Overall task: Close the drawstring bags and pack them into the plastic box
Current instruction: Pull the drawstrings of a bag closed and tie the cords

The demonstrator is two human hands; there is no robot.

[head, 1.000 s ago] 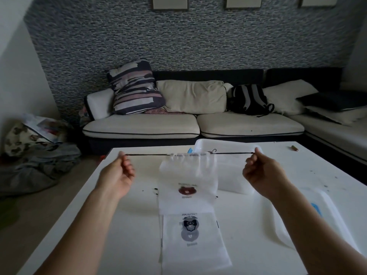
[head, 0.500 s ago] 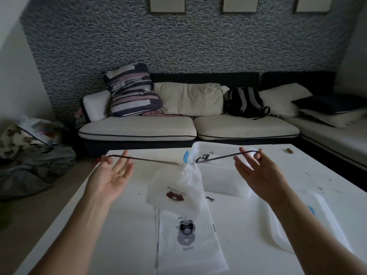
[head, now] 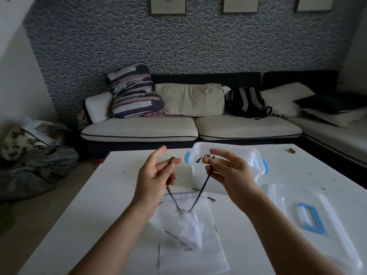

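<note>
A white drawstring bag (head: 187, 228) hangs cinched shut below my hands, its two dark cords running up in a V. My left hand (head: 155, 179) pinches the left cord (head: 172, 195) between thumb and fingers. My right hand (head: 228, 173) pinches the right cord (head: 200, 194) near its knotted end. Both hands hover close together above the white table (head: 99, 205). The clear plastic box (head: 226, 155) with blue latches stands open just behind my right hand. Flat white bags (head: 198, 259) lie on the table under the hanging one.
The box's clear lid (head: 309, 219) with a blue handle lies on the table at the right. A small brown object (head: 292, 150) sits near the far right edge. A sofa (head: 190, 128) with cushions and a backpack stands beyond the table; piled cloth lies on the floor left.
My hands came inward from wide apart to close together and rose. The cords went from a level line to a V, and the bag's mouth drew shut and dropped lower.
</note>
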